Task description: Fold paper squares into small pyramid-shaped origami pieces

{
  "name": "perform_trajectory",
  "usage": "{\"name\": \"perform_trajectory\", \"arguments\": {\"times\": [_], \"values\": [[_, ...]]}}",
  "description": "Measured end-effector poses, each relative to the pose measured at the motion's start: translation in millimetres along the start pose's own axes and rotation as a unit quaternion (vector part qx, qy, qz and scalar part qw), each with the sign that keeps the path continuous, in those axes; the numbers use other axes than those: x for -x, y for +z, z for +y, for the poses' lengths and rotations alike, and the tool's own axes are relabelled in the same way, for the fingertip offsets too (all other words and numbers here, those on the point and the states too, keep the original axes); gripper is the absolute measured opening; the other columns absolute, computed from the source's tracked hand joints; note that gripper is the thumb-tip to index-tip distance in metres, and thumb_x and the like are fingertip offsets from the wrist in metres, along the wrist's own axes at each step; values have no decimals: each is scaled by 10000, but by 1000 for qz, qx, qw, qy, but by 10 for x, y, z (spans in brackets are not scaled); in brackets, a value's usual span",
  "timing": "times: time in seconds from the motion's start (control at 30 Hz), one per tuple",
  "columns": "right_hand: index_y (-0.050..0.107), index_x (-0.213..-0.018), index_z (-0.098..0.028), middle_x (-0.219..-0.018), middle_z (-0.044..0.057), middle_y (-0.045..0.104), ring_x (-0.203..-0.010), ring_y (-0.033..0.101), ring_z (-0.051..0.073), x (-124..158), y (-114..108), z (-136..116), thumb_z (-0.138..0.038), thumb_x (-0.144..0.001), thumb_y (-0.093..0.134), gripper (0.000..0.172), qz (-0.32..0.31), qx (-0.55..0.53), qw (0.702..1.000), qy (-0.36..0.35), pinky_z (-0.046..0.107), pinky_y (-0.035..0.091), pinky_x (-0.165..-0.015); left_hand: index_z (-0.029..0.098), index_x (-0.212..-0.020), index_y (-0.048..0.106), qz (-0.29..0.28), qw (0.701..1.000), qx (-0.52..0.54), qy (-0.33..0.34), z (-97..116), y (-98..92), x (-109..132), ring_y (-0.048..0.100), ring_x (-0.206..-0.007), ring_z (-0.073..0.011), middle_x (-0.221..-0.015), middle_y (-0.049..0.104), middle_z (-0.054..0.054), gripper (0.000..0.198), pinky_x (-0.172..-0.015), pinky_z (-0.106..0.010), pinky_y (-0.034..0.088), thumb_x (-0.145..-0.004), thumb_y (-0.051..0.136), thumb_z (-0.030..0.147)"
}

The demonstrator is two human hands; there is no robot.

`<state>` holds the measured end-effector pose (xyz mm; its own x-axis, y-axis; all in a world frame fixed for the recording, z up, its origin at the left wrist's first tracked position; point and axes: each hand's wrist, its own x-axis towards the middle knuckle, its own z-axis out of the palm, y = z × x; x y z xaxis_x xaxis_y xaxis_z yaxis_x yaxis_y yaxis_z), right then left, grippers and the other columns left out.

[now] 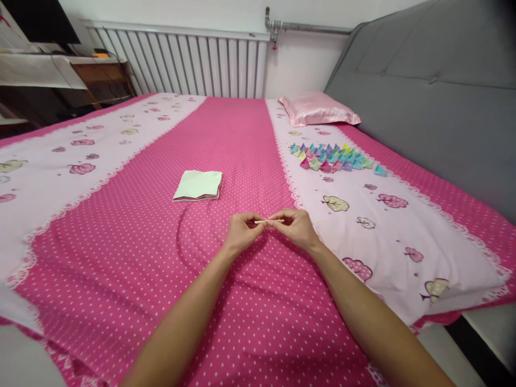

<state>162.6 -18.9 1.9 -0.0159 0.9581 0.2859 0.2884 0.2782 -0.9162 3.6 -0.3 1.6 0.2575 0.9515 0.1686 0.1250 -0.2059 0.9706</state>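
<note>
Both hands meet above the pink dotted bedspread [237,140], their fingertips nearly touching. Between them is a small folded piece of pale yellow paper [260,221], seen nearly edge-on as a thin strip. My left hand [243,232] pinches its left part, fingers closed. On the right part, my right hand [297,228] is closed in the same kind of pinch. The fingers hide much of the paper, so its folded shape cannot be made out. Beyond my left hand lies a stack of pale green square paper sheets [198,184] with wavy front edges.
Several small folded paper boats [332,156] in many colours stand in rows at the right. Behind them rests a pink pillow [318,109] near the grey padded headboard [435,86]. A white radiator [181,62] lines the far wall; a desk [97,78] with a monitor [42,21] stands far left.
</note>
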Motion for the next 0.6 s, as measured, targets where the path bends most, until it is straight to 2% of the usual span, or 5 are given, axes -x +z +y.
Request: {"name": "perform_trajectory", "arguments": {"times": [0.17,0.3,0.6], "values": [[694,-691,-144,-653,61,681,-559,600,149,16,15,1,-359,-673,670,217,16,21,999,-18,250,461,-527,111,-710,694,-5,1000,-9,-6,-5,4,10,589,-548,-128,-656,681,-69,138,-504,-221,444,-657,613,209],[680,-687,-141,-634,46,659,-542,574,134,26,27,-7,-337,-694,643,200,-1,18,1000,-26,240,441,-516,103,-695,683,2,1000,-30,-3,-12,12,19,582,-530,-123,-636,672,-64,136,-493,-218,438,-651,598,200],[652,-652,-139,-601,24,637,-531,565,122,24,-26,-86,-288,-700,620,160,-44,-44,998,30,226,430,-517,115,-664,690,5,1000,-5,-24,-9,-101,-50,567,-482,-113,-602,667,-62,115,-461,-218,438,-624,610,188]]}}
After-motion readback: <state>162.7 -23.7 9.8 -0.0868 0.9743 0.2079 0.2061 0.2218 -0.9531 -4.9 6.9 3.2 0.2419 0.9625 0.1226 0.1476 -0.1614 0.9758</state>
